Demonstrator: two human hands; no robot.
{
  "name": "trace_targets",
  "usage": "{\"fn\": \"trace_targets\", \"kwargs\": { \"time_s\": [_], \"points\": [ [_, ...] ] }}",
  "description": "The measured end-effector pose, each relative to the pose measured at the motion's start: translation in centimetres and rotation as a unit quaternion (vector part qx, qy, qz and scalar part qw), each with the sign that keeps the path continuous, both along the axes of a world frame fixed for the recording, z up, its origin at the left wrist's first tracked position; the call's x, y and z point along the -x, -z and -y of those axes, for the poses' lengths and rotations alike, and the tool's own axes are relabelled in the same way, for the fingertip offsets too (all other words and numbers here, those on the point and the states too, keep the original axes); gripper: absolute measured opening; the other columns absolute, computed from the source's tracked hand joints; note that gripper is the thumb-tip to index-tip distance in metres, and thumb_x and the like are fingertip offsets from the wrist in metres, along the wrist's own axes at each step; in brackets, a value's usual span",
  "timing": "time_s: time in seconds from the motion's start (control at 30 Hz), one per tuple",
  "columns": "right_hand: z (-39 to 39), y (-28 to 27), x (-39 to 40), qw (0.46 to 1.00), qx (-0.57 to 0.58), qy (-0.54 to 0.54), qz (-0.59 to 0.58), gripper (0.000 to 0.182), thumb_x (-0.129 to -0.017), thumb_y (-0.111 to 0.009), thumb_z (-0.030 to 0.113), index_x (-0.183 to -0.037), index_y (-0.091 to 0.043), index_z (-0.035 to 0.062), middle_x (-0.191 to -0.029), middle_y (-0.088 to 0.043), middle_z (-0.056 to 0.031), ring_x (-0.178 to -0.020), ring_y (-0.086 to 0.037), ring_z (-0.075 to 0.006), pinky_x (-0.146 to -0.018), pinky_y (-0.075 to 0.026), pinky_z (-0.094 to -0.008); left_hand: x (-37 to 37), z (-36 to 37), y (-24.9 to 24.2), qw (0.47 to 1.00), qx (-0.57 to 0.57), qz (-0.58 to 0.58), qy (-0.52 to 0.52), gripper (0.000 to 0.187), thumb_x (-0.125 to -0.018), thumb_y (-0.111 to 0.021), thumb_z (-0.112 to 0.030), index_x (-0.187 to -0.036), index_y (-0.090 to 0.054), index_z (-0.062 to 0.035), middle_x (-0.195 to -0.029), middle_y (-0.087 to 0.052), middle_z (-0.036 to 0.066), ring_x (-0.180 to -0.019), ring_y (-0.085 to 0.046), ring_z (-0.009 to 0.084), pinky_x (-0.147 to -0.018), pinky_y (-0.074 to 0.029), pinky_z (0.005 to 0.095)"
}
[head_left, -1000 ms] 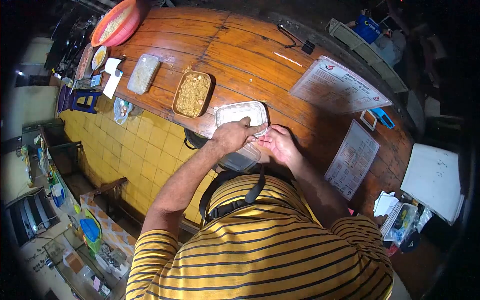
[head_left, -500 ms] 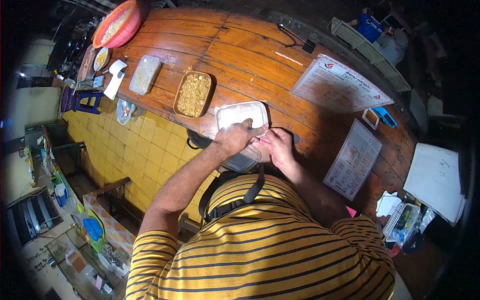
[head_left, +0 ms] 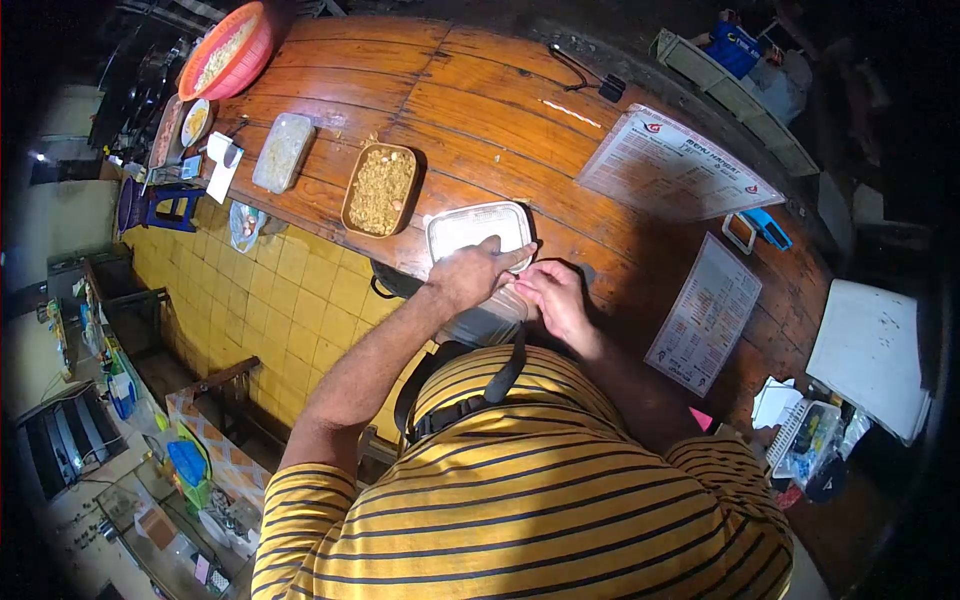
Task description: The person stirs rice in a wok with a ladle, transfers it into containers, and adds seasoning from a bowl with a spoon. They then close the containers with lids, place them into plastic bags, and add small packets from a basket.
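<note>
A shallow clear plastic food container (head_left: 460, 225) with a pale inside sits at the near edge of the wooden table, in front of my body. Its clear lid (head_left: 485, 325) hangs toward me over the edge, partly behind my hands. My left hand (head_left: 468, 275) grips the container's near rim, one finger reaching over the inside and another stretched along the right corner. Beside it, my right hand (head_left: 560, 298) has its fingertips pinched together at the near right corner, where container and lid meet. The fingers hide what exactly is pinched there.
Left of the container stand a brown-rimmed tray of crumbly yellow-brown food (head_left: 382, 190), a lidded plastic box (head_left: 284, 152) and a red basket (head_left: 232, 55). Laminated menus (head_left: 675, 165) and a blue-handled object (head_left: 770, 228) lie to the right. A white board (head_left: 868, 355) is farther right.
My right hand's fingers have shifted slightly at the container's corner, and a left finger now stretches farther along the rim. The lid has tilted a little. The view has moved slightly.
</note>
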State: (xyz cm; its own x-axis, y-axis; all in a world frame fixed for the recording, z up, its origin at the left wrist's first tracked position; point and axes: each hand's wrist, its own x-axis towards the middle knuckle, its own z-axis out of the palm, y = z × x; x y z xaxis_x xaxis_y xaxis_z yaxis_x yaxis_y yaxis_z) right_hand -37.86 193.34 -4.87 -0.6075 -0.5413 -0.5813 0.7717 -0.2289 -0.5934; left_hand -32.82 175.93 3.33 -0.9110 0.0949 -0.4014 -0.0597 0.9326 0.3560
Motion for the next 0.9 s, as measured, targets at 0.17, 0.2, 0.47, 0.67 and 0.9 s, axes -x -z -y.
{"fn": "trace_targets", "kwargs": {
  "time_s": [0.17, 0.2, 0.47, 0.67, 0.9],
  "points": [
    [1.1, 0.2, -0.7, 0.994, -0.068, -0.007, -0.082, 0.010, -0.087, -0.060, 0.002, -0.092, -0.058, -0.0061, -0.082, -0.061, -0.0078, -0.069, -0.063, -0.0132, -0.064, -0.055, -0.0230, 0.0, 0.1, -0.1, 1.000, 0.000, -0.023, -0.002, 0.057, -0.090, -0.055, -0.037, -0.143, -0.035, -0.0394, -0.097, -0.054, 0.012, -0.083, -0.061, 0.0315, -0.072, -0.054, 0.0438],
    [1.2, 0.0, -0.7, 0.990, -0.099, -0.011, -0.105, 0.010, -0.087, -0.061, 0.003, -0.091, -0.058, -0.0063, -0.080, -0.061, -0.0074, -0.068, -0.063, -0.0127, -0.062, -0.055, -0.0232, -0.1, 0.1, -0.1, 1.000, 0.001, -0.023, 0.001, 0.057, -0.090, -0.055, -0.037, -0.143, -0.035, -0.0394, -0.097, -0.054, 0.012, -0.083, -0.061, 0.0315, -0.072, -0.054, 0.0438],
    [1.6, -0.9, -1.1, 0.989, -0.128, 0.015, -0.080, 0.011, -0.085, -0.061, 0.002, -0.091, -0.059, -0.0068, -0.082, -0.062, -0.0091, -0.067, -0.063, -0.0134, -0.060, -0.056, -0.0245, -0.7, 0.4, 0.4, 0.996, -0.038, -0.077, -0.016, 0.055, -0.089, -0.057, -0.036, -0.141, -0.040, -0.0318, -0.092, -0.055, 0.010, -0.080, -0.061, 0.0306, -0.068, -0.054, 0.0415],
    [1.9, -0.6, -0.9, 0.983, -0.162, 0.001, -0.087, 0.010, -0.085, -0.061, 0.002, -0.091, -0.059, -0.0058, -0.081, -0.062, -0.0092, -0.067, -0.063, -0.0139, -0.058, -0.055, -0.0241, -0.8, 0.4, 0.4, 0.996, -0.033, -0.083, -0.003, 0.048, -0.090, -0.057, -0.033, -0.136, -0.047, -0.0292, -0.093, -0.056, 0.010, -0.080, -0.062, 0.0302, -0.068, -0.054, 0.0416],
    [1.8, -1.0, 0.7, 0.992, -0.122, 0.019, -0.010, 0.015, -0.090, -0.056, 0.008, -0.098, -0.054, -0.0036, -0.082, -0.061, -0.0118, -0.064, -0.063, -0.0180, -0.053, -0.056, -0.0295, -0.7, 0.7, 0.6, 0.997, -0.024, -0.079, 0.004, 0.047, -0.090, -0.057, -0.032, -0.136, -0.047, -0.0295, -0.094, -0.056, 0.009, -0.081, -0.062, 0.0301, -0.069, -0.054, 0.0416]
  ]
}}
